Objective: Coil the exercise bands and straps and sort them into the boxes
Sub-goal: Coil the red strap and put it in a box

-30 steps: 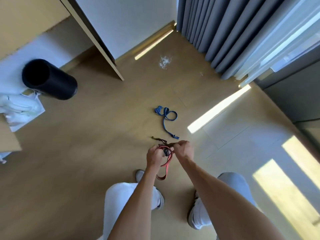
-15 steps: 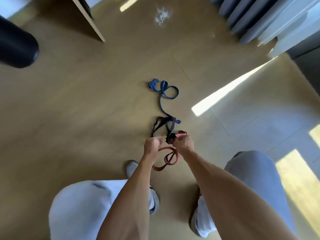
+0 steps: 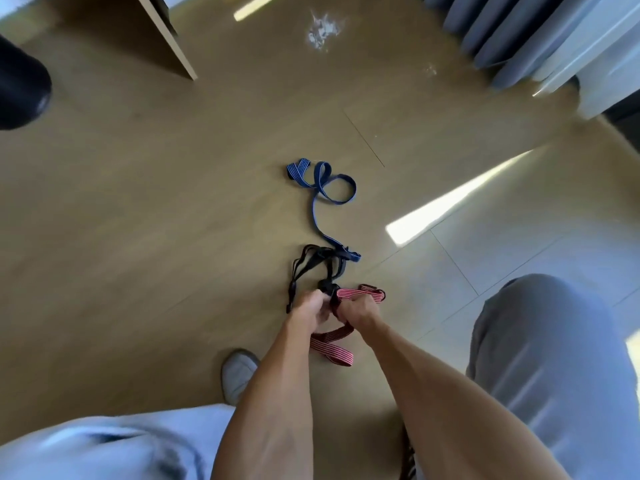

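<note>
A smooth tan wood-look floor (image 3: pixel 145 209) fills the room, meeting pale tiles (image 3: pixel 502 258) at right, with grey pleated curtains (image 3: pixel 502 32) top right and a panel edge (image 3: pixel 166 36) top left. Open floor lies left of the straps. Both hands, left hand (image 3: pixel 310 311) and right hand (image 3: pixel 356 311), are curled gripping a red striped webbing strap (image 3: pixel 334 351) with black straps (image 3: pixel 311 261) attached. A blue strap (image 3: pixel 323 188) lies looped beyond.
</note>
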Available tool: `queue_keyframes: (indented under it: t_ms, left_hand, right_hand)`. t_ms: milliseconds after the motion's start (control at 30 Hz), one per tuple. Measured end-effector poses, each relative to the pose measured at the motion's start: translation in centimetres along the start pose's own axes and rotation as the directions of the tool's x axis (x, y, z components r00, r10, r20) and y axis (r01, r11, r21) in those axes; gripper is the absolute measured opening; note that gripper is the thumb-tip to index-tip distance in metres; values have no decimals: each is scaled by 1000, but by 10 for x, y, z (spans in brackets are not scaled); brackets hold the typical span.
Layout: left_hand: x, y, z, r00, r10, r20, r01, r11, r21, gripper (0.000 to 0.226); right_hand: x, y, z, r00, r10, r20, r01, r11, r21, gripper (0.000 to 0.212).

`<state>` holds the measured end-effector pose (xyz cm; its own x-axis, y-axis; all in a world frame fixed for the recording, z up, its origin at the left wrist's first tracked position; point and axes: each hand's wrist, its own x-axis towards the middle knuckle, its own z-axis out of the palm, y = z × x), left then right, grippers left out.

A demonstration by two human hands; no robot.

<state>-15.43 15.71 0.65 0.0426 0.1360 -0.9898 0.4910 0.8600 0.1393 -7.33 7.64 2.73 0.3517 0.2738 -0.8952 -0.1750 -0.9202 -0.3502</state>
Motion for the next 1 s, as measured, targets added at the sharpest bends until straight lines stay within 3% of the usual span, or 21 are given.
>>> queue_keyframes:
  t_ms: [67,133,233,367,500,600,767,900,1000]
  left_hand:
    - [2,-1,4,997,44,-58,-46,999,-29,27]
    - [1,-2,9,999,47,-19,-49,993,-109,23]
    - [0,-4,13,998,67,-10,-67,986,-150,20]
    - [-2,-3,19,967,237,-88,-239,971,-13,8]
    - [-5,5,15,927,370,-63,-339,898,279,45]
    - [-4,7,8,916,397,-51,-352,858,373,40]
    - [-4,16,1,925,355,-138,-329,927,181,33]
    - [-45,31,0,918,357,-173,-354,934,46,17]
    - [-109,48,-4,925,342,-168,-341,939,38,11]
  right_hand:
    - [-1,-4,-3,1000,-21,0,20,987,-158,13]
    - [-2,-9,-6,999,-17,-40,8,977,-212,25]
    - [4,-10,-7,999,-32,-33,24,975,-220,15]
    - [2,-8,-10,995,0,-103,-15,990,-142,23]
    - [-1,-10,-10,988,-33,-151,14,992,-123,25]
    - [-2,-12,-11,985,-49,-166,31,994,-107,30]
    - [-5,-21,-9,994,-78,-70,77,997,-21,14]
    - [-35,-43,-16,994,-89,-66,86,995,-51,32]
    - [-88,-73,-30,995,-44,-94,48,998,36,38]
